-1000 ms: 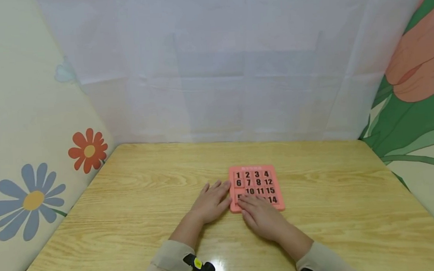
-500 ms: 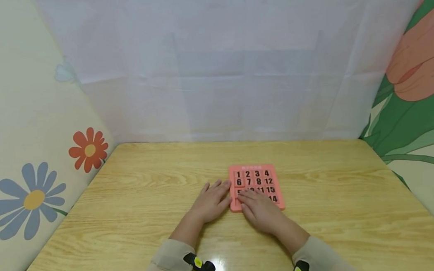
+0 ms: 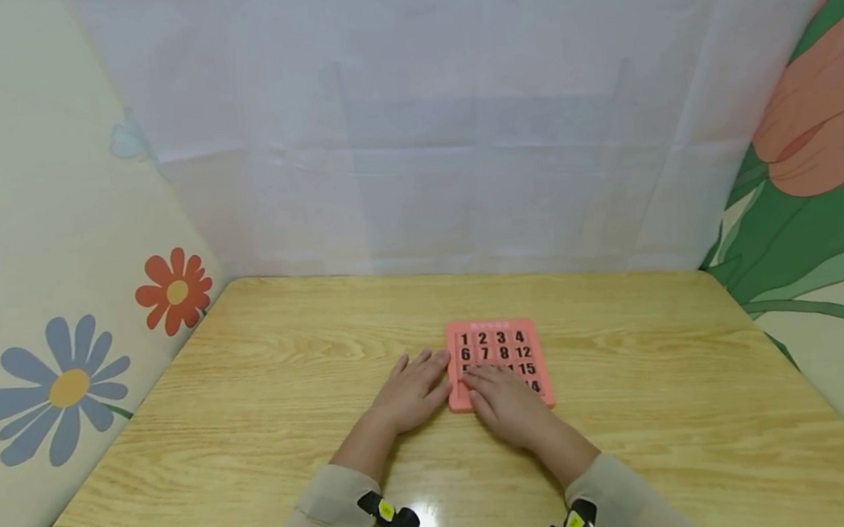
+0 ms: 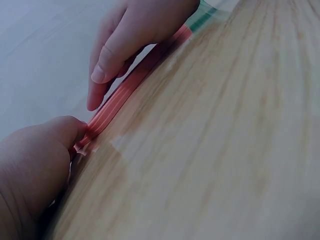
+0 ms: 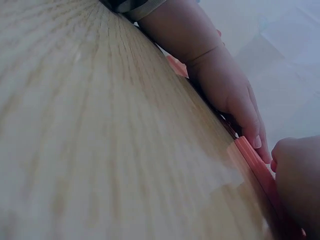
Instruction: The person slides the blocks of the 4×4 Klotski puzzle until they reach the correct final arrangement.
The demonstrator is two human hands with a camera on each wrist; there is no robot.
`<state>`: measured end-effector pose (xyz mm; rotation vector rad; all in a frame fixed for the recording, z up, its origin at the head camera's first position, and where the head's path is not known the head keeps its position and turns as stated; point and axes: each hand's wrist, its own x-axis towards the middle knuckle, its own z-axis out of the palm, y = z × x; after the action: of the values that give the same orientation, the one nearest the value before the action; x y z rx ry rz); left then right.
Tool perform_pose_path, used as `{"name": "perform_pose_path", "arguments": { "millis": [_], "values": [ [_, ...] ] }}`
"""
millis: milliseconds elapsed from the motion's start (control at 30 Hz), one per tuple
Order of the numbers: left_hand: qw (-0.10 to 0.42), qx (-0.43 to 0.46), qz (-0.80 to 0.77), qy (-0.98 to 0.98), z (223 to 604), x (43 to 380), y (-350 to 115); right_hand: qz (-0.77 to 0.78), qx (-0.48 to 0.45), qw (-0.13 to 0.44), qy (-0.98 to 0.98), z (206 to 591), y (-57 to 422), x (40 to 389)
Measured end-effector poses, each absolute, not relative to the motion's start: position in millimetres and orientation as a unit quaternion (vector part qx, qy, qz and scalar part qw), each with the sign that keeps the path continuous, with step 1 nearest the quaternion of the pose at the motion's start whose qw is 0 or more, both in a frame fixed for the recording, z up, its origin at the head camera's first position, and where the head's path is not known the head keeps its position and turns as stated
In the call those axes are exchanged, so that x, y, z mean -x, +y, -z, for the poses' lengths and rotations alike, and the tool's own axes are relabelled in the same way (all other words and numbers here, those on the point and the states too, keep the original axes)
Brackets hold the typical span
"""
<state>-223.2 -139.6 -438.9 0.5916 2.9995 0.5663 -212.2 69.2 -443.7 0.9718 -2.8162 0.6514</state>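
Note:
A pink sliding number puzzle [image 3: 502,346] lies flat on the table. Its top rows read 1 2 3 4 and 6 7 8 12; lower down, 15 and part of 14 show at the right. My left hand [image 3: 410,395] rests beside the puzzle with extended fingers, its fingertips and thumb at the left rim. Over the lower rows lies my right hand [image 3: 509,410], fingers stretched out and fingertips on the 5 tile [image 3: 465,370], which they partly cover. Several tiles are hidden beneath it. In the left wrist view, the left thumb [image 4: 72,131] touches the puzzle's corner.
The wood-grain table [image 3: 254,370] extends on all sides of the puzzle. Behind it hangs a white sheet [image 3: 414,135], with flower-printed panels [image 3: 67,390] left and right. Black wrist cameras [image 3: 390,517] are strapped over both sleeves.
The 5 tile has slid up from the bottom row into the third row. My right hand has shifted slightly upward with it and covers more of that row. My left hand stays put.

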Motion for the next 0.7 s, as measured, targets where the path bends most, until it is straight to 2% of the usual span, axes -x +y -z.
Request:
{"name": "perform_pose_path", "arguments": {
  "millis": [233,700],
  "values": [
    [0.015,-0.19,-0.181,0.965,437.8,223.5,-139.3,-0.216,-0.298,0.051,-0.928,443.7,81.2,205.6],
    [0.017,-0.194,-0.183,0.964,437.0,222.4,-139.3,-0.216,-0.245,0.085,-0.941,450.0,136.7,195.1]
  ]
}}
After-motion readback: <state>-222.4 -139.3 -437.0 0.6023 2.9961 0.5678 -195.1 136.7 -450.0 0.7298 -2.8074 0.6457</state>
